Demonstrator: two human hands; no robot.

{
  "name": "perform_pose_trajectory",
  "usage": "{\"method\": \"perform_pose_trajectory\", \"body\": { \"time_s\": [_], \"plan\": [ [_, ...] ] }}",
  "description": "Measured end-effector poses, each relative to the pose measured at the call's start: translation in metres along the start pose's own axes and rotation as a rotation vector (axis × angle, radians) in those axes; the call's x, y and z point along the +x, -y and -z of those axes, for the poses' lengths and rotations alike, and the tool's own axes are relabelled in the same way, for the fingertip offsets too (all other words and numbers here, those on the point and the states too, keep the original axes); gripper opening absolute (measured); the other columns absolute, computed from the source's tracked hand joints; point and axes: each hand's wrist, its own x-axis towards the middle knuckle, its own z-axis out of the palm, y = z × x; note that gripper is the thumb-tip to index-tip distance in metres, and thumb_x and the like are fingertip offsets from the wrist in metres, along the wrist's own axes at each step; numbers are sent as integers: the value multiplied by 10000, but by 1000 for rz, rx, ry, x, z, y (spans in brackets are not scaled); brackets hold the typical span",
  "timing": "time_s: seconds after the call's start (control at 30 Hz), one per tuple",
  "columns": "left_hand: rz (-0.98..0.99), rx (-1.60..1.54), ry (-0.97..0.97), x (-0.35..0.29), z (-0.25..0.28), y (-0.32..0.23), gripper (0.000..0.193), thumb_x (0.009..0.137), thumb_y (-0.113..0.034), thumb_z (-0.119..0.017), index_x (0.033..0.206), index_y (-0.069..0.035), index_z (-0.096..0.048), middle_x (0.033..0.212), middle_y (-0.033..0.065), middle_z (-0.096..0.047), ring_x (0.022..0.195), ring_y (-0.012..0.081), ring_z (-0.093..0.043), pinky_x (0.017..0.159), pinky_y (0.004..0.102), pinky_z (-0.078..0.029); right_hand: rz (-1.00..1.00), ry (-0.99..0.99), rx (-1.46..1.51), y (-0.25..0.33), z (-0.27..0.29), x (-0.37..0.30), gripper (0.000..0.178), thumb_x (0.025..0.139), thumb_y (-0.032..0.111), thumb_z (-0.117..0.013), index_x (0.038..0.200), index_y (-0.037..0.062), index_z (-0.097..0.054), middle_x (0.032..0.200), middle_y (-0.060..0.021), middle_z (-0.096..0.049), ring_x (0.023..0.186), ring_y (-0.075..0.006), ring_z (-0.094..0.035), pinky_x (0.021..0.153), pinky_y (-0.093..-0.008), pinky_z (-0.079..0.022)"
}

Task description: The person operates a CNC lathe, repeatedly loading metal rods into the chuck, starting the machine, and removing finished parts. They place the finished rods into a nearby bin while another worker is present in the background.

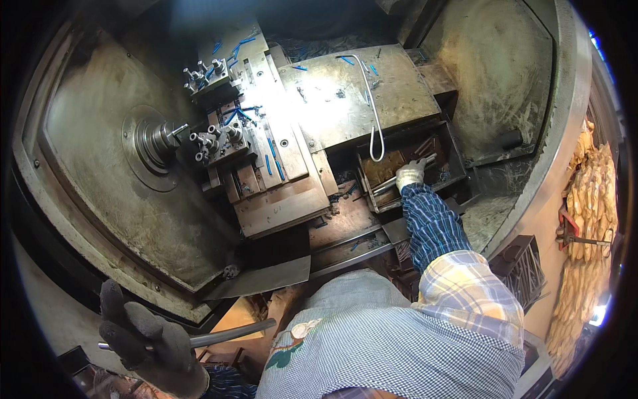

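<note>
My left hand (149, 339), in a dark grey glove, is at the lower left. A smooth grey bar (232, 332) runs through its partly bent fingers, the ends showing on both sides. My right hand (411, 174), in a pale glove, reaches into an open metal tray (458, 154). Its fingers close over a slim metal rod (385, 187) there, though the fingertips are partly hidden. Next to that hand hangs the looped end of a bent white metal hook (376, 126). A few short rods (427, 146) lie in the tray.
Inside the lathe, a round chuck (154, 145) holds a small metal pin (180, 130). Tool holders (222, 141) stand beside it, with blue shavings (274, 163) around. A metal plate (272, 278) juts out at the front. A bin of rods (526, 274) stands at right.
</note>
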Motion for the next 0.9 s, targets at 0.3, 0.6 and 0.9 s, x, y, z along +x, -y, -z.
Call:
{"method": "perform_pose_trajectory", "body": {
  "time_s": [0.3, 0.6, 0.9],
  "plan": [
    [-613, 751, 253, 26, -16, 8, 448, 1067, -103, -454, 1513, -51, -449, 1386, 152, -581, 904, 82, -578, 691, 224, -492, -246, -112, 585, 22, -26, 23, 333, 991, 189, -570, 1310, 123, -638, 1441, -126, -528, 1293, -310, -536, 1035, -481, -463],
    [317, -326, 289, 33, -125, 2, 598, 1022, -551, -535, 1352, -53, -568, 932, 36, -666, 524, 78, -448, 397, 228, -345, 281, -1094, 1579, 22, 106, -180, 347, 1043, 231, -578, 1324, 26, -569, 1314, -152, -596, 1164, -294, -611, 986, -377, -519],
    [-96, -105, 802, 75, -209, 71, 625, 1018, -477, -557, 1321, 69, -537, 1096, 213, -678, 969, 290, -706, 874, 403, -610, 784, -341, 1784, 18, 130, -280, 183, 973, 107, -682, 1142, 48, -718, 709, 61, -540, 597, -23, -455, 534, -216, -405]
  ]
}}
